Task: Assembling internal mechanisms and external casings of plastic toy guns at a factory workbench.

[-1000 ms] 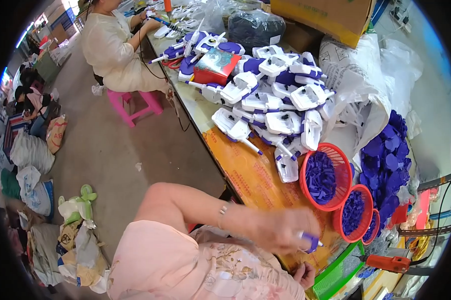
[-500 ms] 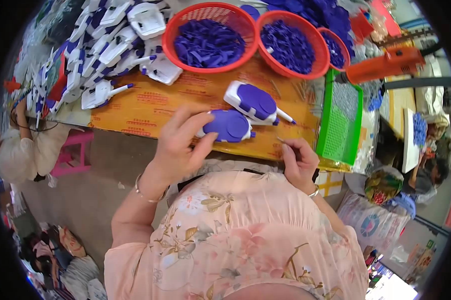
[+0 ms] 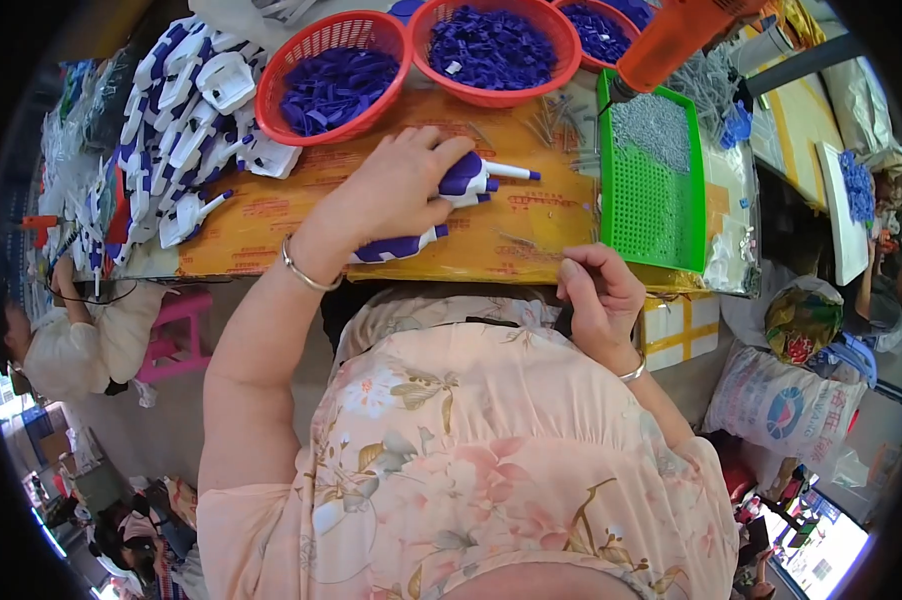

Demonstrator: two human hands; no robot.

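My left hand (image 3: pixel 396 190) lies over a purple and white plastic toy part (image 3: pixel 468 180) on the yellow-covered table (image 3: pixel 271 215), gripping it; a white nozzle sticks out to the right. A second purple and white piece (image 3: pixel 396 246) lies just under my wrist. My right hand (image 3: pixel 599 295) is at the table's near edge with fingers pinched together; whatever is between them is too small to make out. Loose metal screws (image 3: pixel 531 240) lie between the two hands.
Two red baskets of purple pieces (image 3: pixel 336 82) (image 3: pixel 493 45) stand at the far side, a third (image 3: pixel 596 22) beyond. A green tray of screws (image 3: pixel 656 165) sits right, an orange power screwdriver (image 3: pixel 671 40) above it. Stacked white and purple parts (image 3: pixel 186 110) fill the left. Another person (image 3: pixel 66 340) sits left.
My left hand has slid right and away with the purple and white part. My right hand has stayed at the table edge. The view has shifted slightly.
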